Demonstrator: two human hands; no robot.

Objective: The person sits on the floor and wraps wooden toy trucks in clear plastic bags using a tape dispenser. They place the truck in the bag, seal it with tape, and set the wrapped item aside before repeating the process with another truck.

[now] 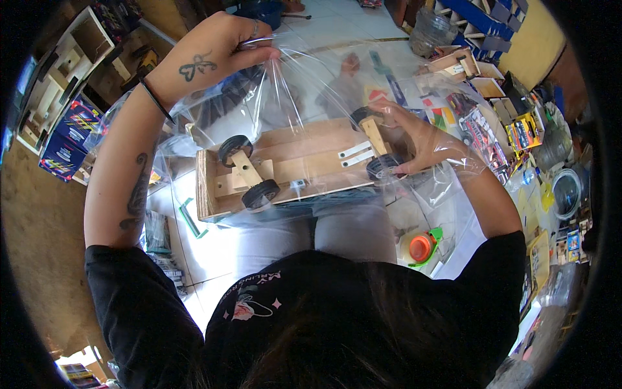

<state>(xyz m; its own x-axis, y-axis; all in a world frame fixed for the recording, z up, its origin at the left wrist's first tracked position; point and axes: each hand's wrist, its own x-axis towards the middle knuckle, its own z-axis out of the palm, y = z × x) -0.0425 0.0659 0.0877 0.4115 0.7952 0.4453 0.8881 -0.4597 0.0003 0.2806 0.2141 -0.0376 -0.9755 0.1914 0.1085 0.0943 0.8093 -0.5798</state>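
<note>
A wooden toy truck [298, 144] with black wheels lies above my lap, its wheels and axle blocks facing up. A clear plastic bag [288, 87] covers much of it. At the far left, my left hand [227, 48] is closed in a pinch on the bag's edge, pulling the film into taut folds. My right hand [424, 139] is inside the film at the truck's right end. Its thumb and fingers span the right pair of wheels [383, 166] and grip the truck there. The left pair of wheels [260, 193] shows through the film.
An orange-and-green tape dispenser [421, 247] sits on the tiled floor to the right of my lap. Several wooden trays [457, 61], printed packages [483, 133] and a clear jar [433, 31] crowd the right side. More wooden truck bodies [61, 71] and dark blue boxes [68, 142] stand at left.
</note>
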